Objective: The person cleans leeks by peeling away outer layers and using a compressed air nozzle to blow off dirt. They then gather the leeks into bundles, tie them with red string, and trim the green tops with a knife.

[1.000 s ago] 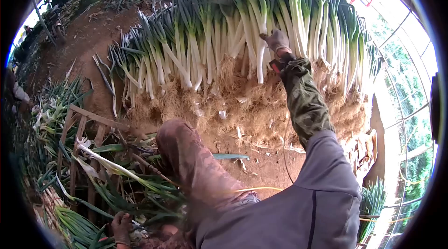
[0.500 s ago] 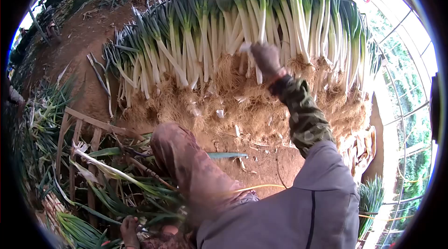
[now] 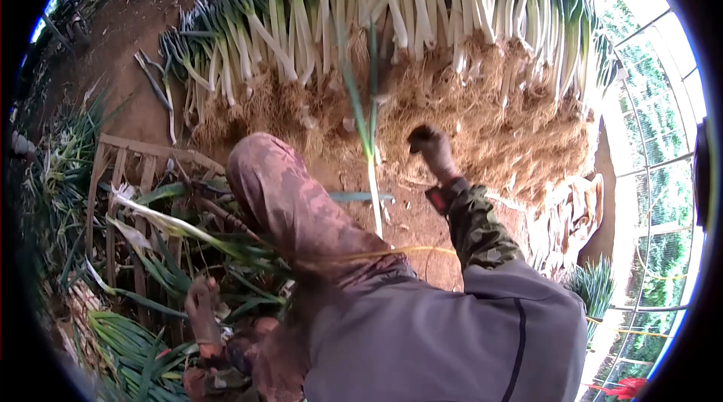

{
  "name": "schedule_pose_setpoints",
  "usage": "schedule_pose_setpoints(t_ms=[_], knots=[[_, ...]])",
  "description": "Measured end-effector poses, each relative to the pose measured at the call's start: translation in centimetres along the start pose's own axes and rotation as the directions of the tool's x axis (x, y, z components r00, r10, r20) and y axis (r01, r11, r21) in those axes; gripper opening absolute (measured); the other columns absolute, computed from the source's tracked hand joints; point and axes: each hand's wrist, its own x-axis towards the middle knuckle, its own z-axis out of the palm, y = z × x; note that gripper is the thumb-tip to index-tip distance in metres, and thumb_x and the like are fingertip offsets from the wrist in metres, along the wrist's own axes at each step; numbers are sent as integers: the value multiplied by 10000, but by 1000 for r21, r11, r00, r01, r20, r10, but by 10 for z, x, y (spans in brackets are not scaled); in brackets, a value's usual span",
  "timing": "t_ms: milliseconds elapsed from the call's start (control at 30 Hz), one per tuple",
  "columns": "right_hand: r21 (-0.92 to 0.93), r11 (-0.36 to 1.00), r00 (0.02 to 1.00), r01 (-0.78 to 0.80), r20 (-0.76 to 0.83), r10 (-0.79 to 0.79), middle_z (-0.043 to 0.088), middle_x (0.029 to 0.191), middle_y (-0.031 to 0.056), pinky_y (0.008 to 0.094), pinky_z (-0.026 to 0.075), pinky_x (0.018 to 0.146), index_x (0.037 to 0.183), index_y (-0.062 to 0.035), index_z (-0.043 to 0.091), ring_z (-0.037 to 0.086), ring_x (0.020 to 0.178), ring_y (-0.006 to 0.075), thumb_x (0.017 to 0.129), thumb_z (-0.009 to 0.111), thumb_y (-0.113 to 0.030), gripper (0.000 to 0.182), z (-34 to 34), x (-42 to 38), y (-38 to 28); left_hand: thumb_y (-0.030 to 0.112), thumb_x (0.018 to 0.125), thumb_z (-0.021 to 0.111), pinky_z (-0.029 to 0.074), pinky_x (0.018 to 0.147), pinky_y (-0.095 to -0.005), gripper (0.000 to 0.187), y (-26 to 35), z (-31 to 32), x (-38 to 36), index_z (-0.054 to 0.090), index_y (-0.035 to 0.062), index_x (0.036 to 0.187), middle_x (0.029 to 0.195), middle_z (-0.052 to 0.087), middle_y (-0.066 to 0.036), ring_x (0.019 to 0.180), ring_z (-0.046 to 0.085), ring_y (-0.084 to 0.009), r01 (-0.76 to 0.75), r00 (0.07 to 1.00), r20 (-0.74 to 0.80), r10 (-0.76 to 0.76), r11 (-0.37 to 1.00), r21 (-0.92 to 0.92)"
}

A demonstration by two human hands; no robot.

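Note:
My right hand point(image 3: 432, 152), at the end of a camouflage sleeve, is above the root mat right of centre. Its fingers are curled in, and I see nothing in them. A single leek point(image 3: 373, 195) with a white stalk and two long green leaves is left of this hand, apart from it; its leaf tips are blurred. Low on the left, my left hand point(image 3: 202, 308) is raised beside loose leek leaves point(image 3: 248, 251). Its fingers are bent, and what they hold, if anything, does not show.
A dense row of leeks point(image 3: 422, 10) stands along the back, with tangled roots point(image 3: 452, 108) toward me. A wooden slatted frame point(image 3: 151, 147) is left of my knee point(image 3: 263, 168). A yellow hose point(image 3: 422, 249) crosses my lap. Wire mesh point(image 3: 663, 198) runs along the right.
My right hand has come back from the leek row toward me. A single leek now shows left of it. My left hand sits higher in the view, and the whole view has tilted down.

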Motion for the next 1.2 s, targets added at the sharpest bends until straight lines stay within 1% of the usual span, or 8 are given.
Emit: schedule_pose_setpoints(t_ms=[167,333,367,467,733,867,1067,1200], knots=[[-442,897,982,6,172,78,687,763,32,308,508,588,949,-34,717,626,652,118,874,704,-128,120,-14,44,12,308,1009,635,526,856,-282,373,73,93,-5,633,-23,1180,1127,693,-85,1011,674,-161,-376,926,22,376,927,-21],[-845,304,719,439,534,445,741,830,150,459,556,758,916,-28,765,720,815,326,910,602,-551,548,39,21,156,298,1009,633,525,850,-299,350,31,96,12,643,-22,1152,1092,703,-84,969,673,-174,-193,974,123,192,981,1],[-840,543,755,-9,351,555,643,693,120,399,509,651,832,-6,701,611,680,222,824,780,-443,444,49,12,192,296,1015,623,525,819,-297,339,24,95,9,643,-14,1152,1059,714,-77,935,676,-175,-180,981,79,178,984,15],[-583,783,912,-215,166,374,652,776,103,389,513,690,999,0,660,605,725,229,818,790,-427,481,90,-20,310,300,1015,622,532,800,-307,347,18,79,-6,627,-9,1172,1042,718,-85,904,683,-187,-49,996,-78,47,999,-19],[114,949,928,-294,271,255,594,794,32,308,496,611,977,-23,544,571,680,141,874,653,-26,150,100,-11,149,241,1007,634,544,826,-311,328,66,72,-2,605,-24,1199,1033,716,-99,897,679,-183,-183,963,-205,174,983,-28],[108,978,910,-179,397,123,672,948,128,372,646,764,1151,35,552,678,786,196,969,596,-46,204,70,39,-4,147,924,739,527,890,-309,399,115,127,10,588,-44,1241,1154,679,-121,999,655,-172,-243,964,110,241,970,-2],[356,934,882,28,431,-190,649,964,65,373,623,790,1249,12,560,670,850,167,971,666,-213,373,85,75,-190,511,730,847,316,1199,-409,1162,142,249,39,244,-92,1519,1553,350,-271,1443,366,-341,-561,646,674,357,821,103],[651,759,772,22,471,-426,629,976,83,423,615,776,1189,10,585,646,852,189,1001,623,-202,285,111,78,-252,480,773,819,423,1110,-411,1098,121,312,61,243,-90,1514,1449,450,-289,1357,457,-319,-824,437,647,624,567,9]])
